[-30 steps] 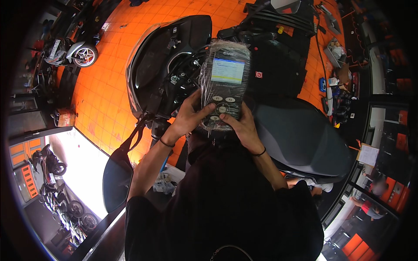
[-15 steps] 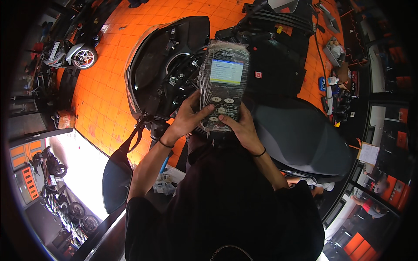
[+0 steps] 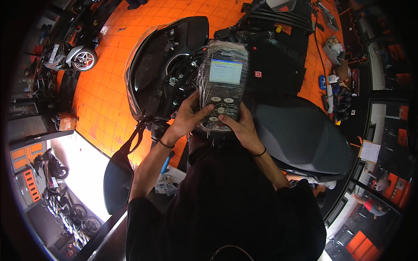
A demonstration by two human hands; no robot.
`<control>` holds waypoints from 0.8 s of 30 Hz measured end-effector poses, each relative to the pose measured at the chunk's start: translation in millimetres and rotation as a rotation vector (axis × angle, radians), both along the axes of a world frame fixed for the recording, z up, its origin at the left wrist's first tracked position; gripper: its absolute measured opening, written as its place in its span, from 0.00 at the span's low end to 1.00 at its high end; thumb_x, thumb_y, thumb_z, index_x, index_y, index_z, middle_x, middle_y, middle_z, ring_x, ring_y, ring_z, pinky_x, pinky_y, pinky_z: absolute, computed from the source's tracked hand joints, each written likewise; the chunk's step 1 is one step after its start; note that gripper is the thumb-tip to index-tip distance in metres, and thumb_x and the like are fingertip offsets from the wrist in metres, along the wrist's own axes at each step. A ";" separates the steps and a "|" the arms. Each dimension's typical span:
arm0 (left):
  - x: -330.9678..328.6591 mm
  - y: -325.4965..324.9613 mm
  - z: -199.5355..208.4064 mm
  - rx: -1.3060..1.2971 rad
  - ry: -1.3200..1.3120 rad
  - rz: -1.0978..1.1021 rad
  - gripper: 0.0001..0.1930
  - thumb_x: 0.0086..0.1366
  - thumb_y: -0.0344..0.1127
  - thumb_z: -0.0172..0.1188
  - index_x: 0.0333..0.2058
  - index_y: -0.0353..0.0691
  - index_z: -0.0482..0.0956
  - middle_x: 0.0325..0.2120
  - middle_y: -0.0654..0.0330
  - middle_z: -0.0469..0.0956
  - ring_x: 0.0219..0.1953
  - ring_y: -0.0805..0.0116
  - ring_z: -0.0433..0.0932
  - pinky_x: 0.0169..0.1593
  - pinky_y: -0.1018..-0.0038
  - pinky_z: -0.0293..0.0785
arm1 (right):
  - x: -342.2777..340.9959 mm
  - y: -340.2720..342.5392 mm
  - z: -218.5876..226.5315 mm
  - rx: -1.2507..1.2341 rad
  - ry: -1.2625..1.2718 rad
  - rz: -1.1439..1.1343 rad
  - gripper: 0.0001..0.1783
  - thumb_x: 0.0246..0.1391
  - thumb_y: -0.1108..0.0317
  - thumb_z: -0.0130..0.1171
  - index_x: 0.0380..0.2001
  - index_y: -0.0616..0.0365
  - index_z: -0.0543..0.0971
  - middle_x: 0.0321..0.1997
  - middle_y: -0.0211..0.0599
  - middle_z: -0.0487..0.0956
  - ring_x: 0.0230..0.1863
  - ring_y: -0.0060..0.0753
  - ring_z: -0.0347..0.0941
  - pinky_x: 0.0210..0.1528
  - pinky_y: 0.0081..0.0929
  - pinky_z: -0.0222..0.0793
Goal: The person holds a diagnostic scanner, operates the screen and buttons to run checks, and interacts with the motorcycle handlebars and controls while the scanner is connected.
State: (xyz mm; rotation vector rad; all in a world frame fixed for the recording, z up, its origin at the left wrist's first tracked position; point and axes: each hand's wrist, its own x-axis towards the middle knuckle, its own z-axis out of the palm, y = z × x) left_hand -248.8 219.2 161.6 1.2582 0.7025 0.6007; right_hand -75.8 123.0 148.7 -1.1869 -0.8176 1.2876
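A handheld diagnostic scanner (image 3: 224, 89), dark and wrapped in clear plastic film, is held upright in front of me. Its lit screen (image 3: 226, 71) shows lines of text. My left hand (image 3: 191, 114) grips the lower left side, its thumb lying by the round keypad. On the lower right side my right hand (image 3: 242, 125) has hold, with its thumb over the lower keys. Most fingers of both hands are hidden behind the scanner. Beneath it stands a scooter, with its black seat (image 3: 300, 135) to the right and its handlebar area (image 3: 176, 80) to the left.
The scooter's mirror (image 3: 118, 185) juts out beside my left forearm. Orange tiles (image 3: 100, 104) cover the floor. Another motorcycle's wheel (image 3: 84, 59) is at the far left. A grey bin (image 3: 334, 48) and a blue bottle (image 3: 322, 82) stand at the right. Parked motorcycles (image 3: 65, 213) show lower left.
The text on the scanner's screen has changed, and the yellow bar at its bottom is gone. Both hands keep their hold with the thumbs in nearly the same places.
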 end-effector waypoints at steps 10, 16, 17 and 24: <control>-2.1 1.5 1.0 0.036 -0.007 -0.005 0.29 0.65 0.32 0.63 0.61 0.26 0.63 0.52 0.53 0.75 0.53 0.71 0.73 0.57 0.73 0.71 | 1.0 0.9 8.4 0.005 -0.050 0.021 0.29 0.51 0.71 0.68 0.56 0.63 0.69 0.48 0.38 0.78 0.48 0.27 0.76 0.48 0.26 0.78; -0.5 1.6 0.5 -0.040 -0.043 -0.016 0.28 0.65 0.31 0.63 0.60 0.26 0.63 0.52 0.53 0.75 0.54 0.71 0.73 0.58 0.71 0.70 | 1.1 0.6 4.0 -0.003 0.002 0.018 0.29 0.52 0.71 0.68 0.56 0.62 0.69 0.49 0.38 0.78 0.48 0.28 0.76 0.49 0.27 0.77; -0.3 1.2 -0.7 -0.046 -0.052 -0.014 0.28 0.65 0.31 0.63 0.60 0.26 0.63 0.52 0.53 0.75 0.54 0.71 0.73 0.59 0.71 0.70 | 1.9 0.5 0.4 0.008 -0.007 0.016 0.29 0.52 0.71 0.68 0.55 0.62 0.69 0.49 0.38 0.77 0.48 0.28 0.76 0.49 0.27 0.77; -3.1 1.4 -1.8 0.001 -0.029 -0.010 0.29 0.65 0.31 0.63 0.60 0.26 0.63 0.52 0.54 0.74 0.54 0.71 0.73 0.59 0.72 0.70 | 0.9 2.6 12.4 0.011 -0.020 0.042 0.28 0.52 0.72 0.67 0.55 0.63 0.69 0.48 0.38 0.77 0.47 0.26 0.77 0.48 0.25 0.77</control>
